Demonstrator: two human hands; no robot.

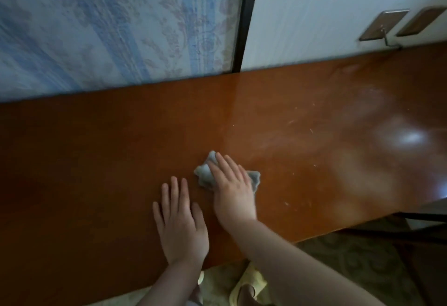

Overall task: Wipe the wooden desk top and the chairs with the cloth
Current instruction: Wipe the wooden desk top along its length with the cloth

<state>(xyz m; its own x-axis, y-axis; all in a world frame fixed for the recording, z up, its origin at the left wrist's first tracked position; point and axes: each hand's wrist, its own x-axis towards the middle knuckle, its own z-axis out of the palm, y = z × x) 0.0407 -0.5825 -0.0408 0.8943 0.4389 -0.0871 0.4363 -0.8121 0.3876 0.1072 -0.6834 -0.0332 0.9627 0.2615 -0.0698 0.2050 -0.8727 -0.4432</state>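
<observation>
Right hand flat on the grey cloth, fingers straight, close together, pressing it onto the wooden counter; cloth bunches out beyond the fingertips and on both sides of the hand. Left hand palm-down just left of the cloth, fingers slightly spread, holding nothing, flat on bare counter. Pale smears and specks right of the right fingers. Patterned fabric hangs past the counter's far edge.
</observation>
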